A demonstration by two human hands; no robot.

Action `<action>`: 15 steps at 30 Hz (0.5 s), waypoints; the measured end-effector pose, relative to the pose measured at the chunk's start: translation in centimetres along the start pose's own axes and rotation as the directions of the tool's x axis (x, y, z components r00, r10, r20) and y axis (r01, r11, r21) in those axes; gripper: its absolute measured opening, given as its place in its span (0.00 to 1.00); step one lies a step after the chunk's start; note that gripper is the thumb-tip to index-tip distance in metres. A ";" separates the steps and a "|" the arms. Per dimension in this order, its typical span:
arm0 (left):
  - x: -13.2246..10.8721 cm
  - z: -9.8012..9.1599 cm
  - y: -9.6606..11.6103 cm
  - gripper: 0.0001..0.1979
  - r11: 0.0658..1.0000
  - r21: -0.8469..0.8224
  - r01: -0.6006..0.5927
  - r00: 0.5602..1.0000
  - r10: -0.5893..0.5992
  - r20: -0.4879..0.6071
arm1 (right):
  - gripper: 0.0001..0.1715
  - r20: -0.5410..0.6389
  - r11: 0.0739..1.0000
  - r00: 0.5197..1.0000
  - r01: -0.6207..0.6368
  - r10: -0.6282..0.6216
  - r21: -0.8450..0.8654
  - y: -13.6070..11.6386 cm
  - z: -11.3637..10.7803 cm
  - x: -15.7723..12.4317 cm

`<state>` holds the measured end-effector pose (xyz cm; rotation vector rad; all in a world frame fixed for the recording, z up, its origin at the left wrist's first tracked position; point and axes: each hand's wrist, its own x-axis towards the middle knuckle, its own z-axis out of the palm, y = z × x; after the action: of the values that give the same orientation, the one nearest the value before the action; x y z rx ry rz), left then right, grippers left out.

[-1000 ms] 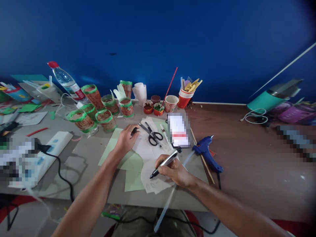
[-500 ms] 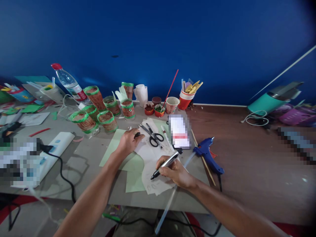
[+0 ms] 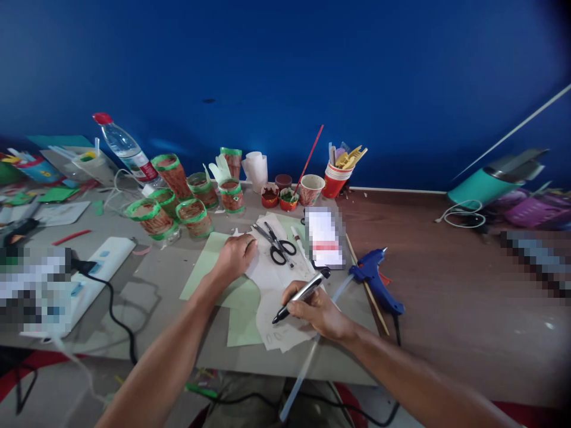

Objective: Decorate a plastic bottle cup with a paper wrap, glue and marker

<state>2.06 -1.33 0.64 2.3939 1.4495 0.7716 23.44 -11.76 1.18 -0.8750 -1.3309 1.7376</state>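
My right hand (image 3: 312, 306) is closed around a silver-and-black marker (image 3: 303, 295), its dark tip angled down onto a cut sheet of white paper (image 3: 267, 285) that has small drawn outlines near its lower edge. At the paper's left side rests my left hand (image 3: 237, 255), fingers curled; what they hold, if anything, is hidden. Light green paper (image 3: 243, 324) lies under the white sheet. Black-handled scissors (image 3: 279, 249) sit on the sheet between my hands, with a white pen (image 3: 300, 245) alongside.
A blue glue gun (image 3: 379, 279) and a wooden stick (image 3: 370, 294) lie to the right, by a phone (image 3: 323, 238). Behind stand brown-and-green painted cups (image 3: 194, 217), small paint pots (image 3: 289, 201) and a bottle (image 3: 129, 151). A power strip (image 3: 100, 273) with cables is at left.
My left hand has curled its fingers in, covering a small black thing that showed by its fingertips. My right hand and the marker have barely moved.
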 end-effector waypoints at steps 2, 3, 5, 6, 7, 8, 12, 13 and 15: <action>0.0 0.1 -0.1 0.11 0.999 -0.038 0.019 1.000 -0.019 -0.013 | 0.17 -0.006 1.000 1.000 0.005 -0.005 -0.007 0.0 0.0 0.0; 0.0 0.2 -0.2 0.11 0.997 -0.071 0.026 0.999 -0.028 -0.021 | 0.17 -0.007 1.000 1.000 0.008 -0.008 -0.012 0.0 0.0 0.0; 0.0 0.4 -0.2 0.09 0.983 -0.173 0.052 0.997 -0.061 -0.048 | 0.18 -0.011 1.000 1.000 0.013 -0.013 -0.016 0.3 0.0 -0.1; 0.0 0.4 -0.1 0.08 0.966 -0.246 0.077 0.993 -0.096 -0.066 | 0.17 -0.018 1.000 1.000 0.017 -0.018 -0.013 0.4 0.0 -0.1; 0.0 0.3 -0.1 0.07 0.935 -0.339 0.108 0.986 -0.145 -0.085 | 0.17 -0.026 1.000 0.999 0.026 -0.027 -0.014 0.6 -0.1 -0.1; 0.1 0.2 0.0 0.06 0.878 -0.459 0.137 0.972 -0.207 -0.106 | 0.16 -0.032 0.999 0.999 0.042 -0.042 -0.019 0.7 -0.1 0.0; 0.4 -1.1 0.3 0.10 0.235 -0.968 0.091 0.892 -0.451 -0.026 | 0.16 -0.028 0.990 0.990 0.137 -0.138 -0.031 0.9 -0.5 0.1; 0.5 -1.4 0.3 0.10 0.042 -0.997 0.068 0.888 -0.457 0.041 | 0.18 -0.016 0.988 0.988 0.154 -0.155 -0.021 0.9 -0.6 0.1; 0.6 -2.0 0.2 0.10 -0.185 -0.982 0.046 0.883 -0.451 0.127 | 0.22 0.010 0.981 0.981 0.192 -0.192 -0.003 0.7 -0.8 0.1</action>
<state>1.38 -1.01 2.58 0.6478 0.6594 1.4002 23.99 -11.41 0.31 -0.7161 -1.3782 1.5915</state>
